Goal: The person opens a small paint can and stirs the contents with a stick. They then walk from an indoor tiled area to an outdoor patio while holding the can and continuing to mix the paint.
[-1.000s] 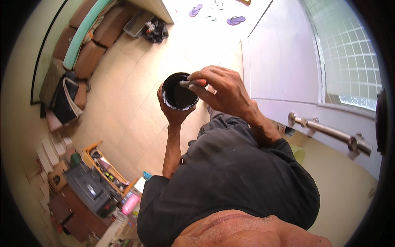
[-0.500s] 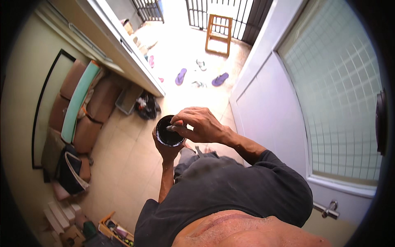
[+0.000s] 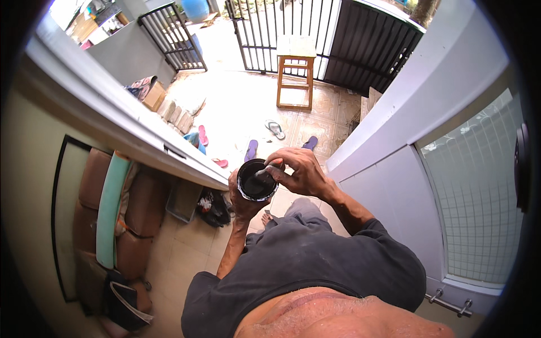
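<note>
My left hand [image 3: 241,204] is wrapped round a small round black tub [image 3: 258,196], held upright in front of my chest. Its inside looks dark, and I cannot tell what it contains. Over the tub's right rim, my right hand [image 3: 302,173] pinches a short, pale, stick-like thing [image 3: 261,172]. That thing's lower end points down into the tub, and its kind is unclear. Much of the left hand's fingers is hidden behind the tub.
An open white door [image 3: 389,186] with a glass pane stands to the right. Beyond the doorway are sandals [image 3: 275,129], a wooden stool [image 3: 295,79] and a black gate [image 3: 270,36]. At left are a brown sofa [image 3: 141,203] and a black bag [image 3: 213,208] on the tiled floor.
I have come nearer the doorway, and more of the outside with its stool and gate shows. Both hands still hold the tub and the pale thing in much the same way.
</note>
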The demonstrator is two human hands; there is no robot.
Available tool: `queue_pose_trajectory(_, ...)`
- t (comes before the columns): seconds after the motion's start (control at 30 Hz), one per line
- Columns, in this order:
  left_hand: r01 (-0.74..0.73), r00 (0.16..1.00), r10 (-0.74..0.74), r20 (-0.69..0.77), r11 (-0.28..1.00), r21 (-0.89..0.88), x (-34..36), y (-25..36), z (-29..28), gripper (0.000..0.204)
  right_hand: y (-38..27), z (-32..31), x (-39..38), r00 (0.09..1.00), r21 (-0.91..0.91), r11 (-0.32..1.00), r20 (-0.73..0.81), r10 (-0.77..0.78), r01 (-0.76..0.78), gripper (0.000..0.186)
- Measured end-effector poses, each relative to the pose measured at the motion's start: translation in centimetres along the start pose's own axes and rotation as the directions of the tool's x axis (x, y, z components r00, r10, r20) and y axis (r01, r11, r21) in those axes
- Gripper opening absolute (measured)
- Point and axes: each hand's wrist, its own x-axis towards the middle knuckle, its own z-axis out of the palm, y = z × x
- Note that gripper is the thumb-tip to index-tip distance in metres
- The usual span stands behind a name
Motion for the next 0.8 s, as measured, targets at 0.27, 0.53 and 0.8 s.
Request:
queue_pose_trajectory(0.27, 0.015, 1.0, -0.016, 0.026, 0.999, 0.036, 14.0, -10.9, 4.9, 0.108, 12.0, -1.6, 10.9, 0.993, -0.041, 0.999, -0.118, 0.018, -0.023, 0.018)
queue_pose_trajectory(0.53, 0.073, 0.997, -0.074, -0.027, 0.997, -0.028, 28.3, -16.6, 8.9, 0.105, 22.0, -5.4, 24.0, 0.996, -0.06, 0.995, -0.042, -0.085, 0.082, 0.017)
queue_pose_trajectory(0.8, 0.051, 0.998, -0.049, -0.042, 0.997, 0.062, 40.1, -24.2, 11.5, 0.106, 30.4, -7.1, 34.9, 0.996, -0.167, 0.982, -0.019, -0.09, 0.085, 0.016)
